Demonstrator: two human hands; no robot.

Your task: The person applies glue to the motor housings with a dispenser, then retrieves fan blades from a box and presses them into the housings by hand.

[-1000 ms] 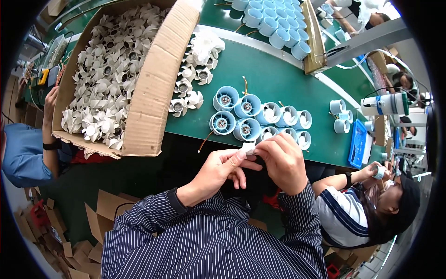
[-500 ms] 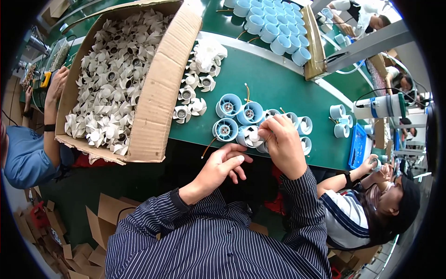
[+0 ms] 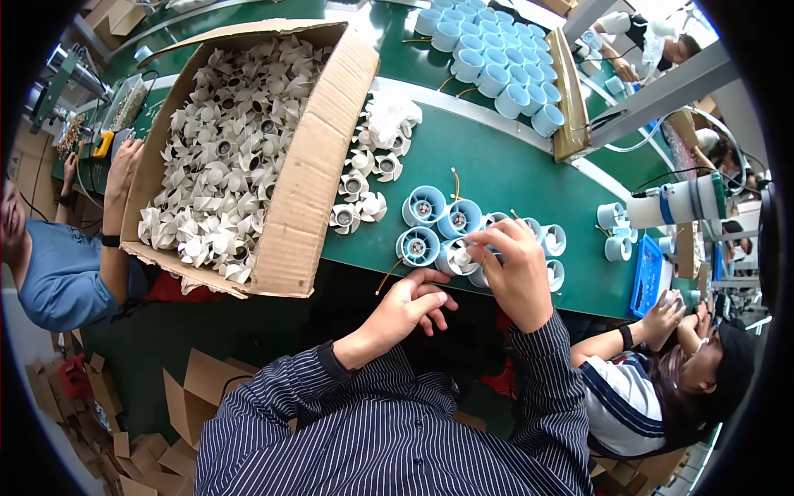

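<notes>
Right hand (image 3: 519, 273) reaching forward, fingers curled down and pinching a small white impeller (image 3: 457, 258) seated in one of the light-blue round fan housings (image 3: 426, 205) at the near edge of the green worktop (image 3: 496, 178); left hand (image 3: 407, 307) just short of that edge, loosely half-closed, holding nothing that shows, fingertips close to the nearest housing (image 3: 416, 245). Largest to smallest: worktop running across the view; big open cardboard box (image 3: 306, 198) on the left, heaped with white impellers (image 3: 219, 182); farther back a tray-like carton (image 3: 566, 99) crowded with more blue housings (image 3: 488, 54); a loose scatter of impellers (image 3: 368, 178) beside the box; the cluster of housings under the hands, thin orange wires (image 3: 387, 276) trailing from some. Other people seated left and right, sleeves and arms only at the margins. Impeller likely very light, thin moulded plastic, blades stiff but easy to snap or bend if squeezed; smooth, somewhat slippery. Best taken at the central hub with fingertips rather than by blade tips. Housing likewise light, rigid enough at the outer ring to steady with the other hand, wire best left unpulled.
</notes>
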